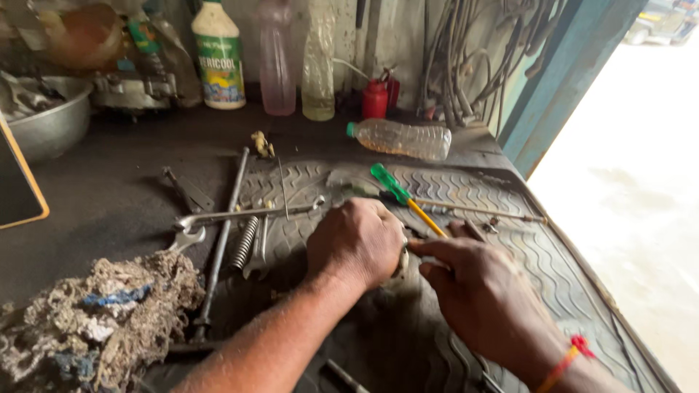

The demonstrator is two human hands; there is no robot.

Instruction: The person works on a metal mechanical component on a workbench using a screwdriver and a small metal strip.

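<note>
- Item under work: a small pale part [403,260], mostly hidden, sits between the two hands on the ribbed rubber mat [510,240]. Its kind cannot be told.
- Left hand [354,242]: knuckles up, fingers curled down over the near side of the part. The grip reads as clenched on the part, though the fingertips are out of sight.
- Right hand [480,295]: just right of the part, forefinger and thumb pinched toward it, touching or nearly so. Whether this grip has closed on anything cannot be told. A red-orange thread band [568,356] circles the wrist.
- Step in hand, judged: close fitting or freeing work on the part, with one hand steadying and the other working it.
- Next move, judged: calls for a firm hold by the left and a fine pinch by the right. A tool may be wanted.
- Just beyond the part: a green-handled screwdriver [400,195] and a thin rod [480,211].
- Left of the part: a coil spring [245,243], a spanner [240,215], a long bar [218,247], and a wad of rag waste [95,320].
- Far beyond, on the worktop [109,189]: a plastic bottle lying on its side [400,138].
</note>
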